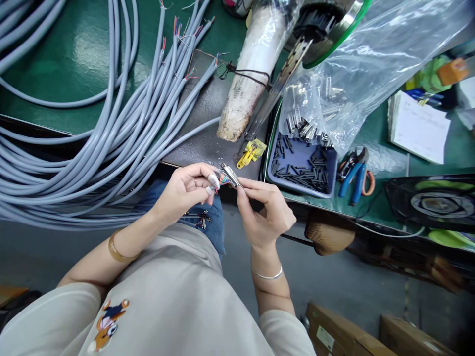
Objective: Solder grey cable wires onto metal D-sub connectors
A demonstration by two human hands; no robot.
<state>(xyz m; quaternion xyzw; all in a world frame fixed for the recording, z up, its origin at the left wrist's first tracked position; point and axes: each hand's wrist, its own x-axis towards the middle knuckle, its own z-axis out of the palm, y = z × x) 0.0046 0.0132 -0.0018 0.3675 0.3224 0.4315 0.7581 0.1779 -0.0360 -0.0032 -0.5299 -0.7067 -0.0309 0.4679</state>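
Observation:
A metal D-sub connector [230,175] with thin coloured wires [223,181] at its back is held up between my hands, near the bench edge. My right hand [264,210] pinches the connector's near end between thumb and fingers. Closed around the wires, close to the end of a grey cable, is my left hand [189,187]; its fingertips hide part of them. Just beyond the connector, a yellow clip-like piece [251,153] lies on a dark plate [208,99]. Many grey cables [122,148] with stripped ends spread over the bench on the left.
A blue tray [332,185] holds short black tubes and metal connectors, partly under a plastic bag [371,84]. Blue-handled pliers [358,180], a stack of paper [419,126] and a black fan [438,202] are on the right. A wrapped white tube [256,59] juts over the plate.

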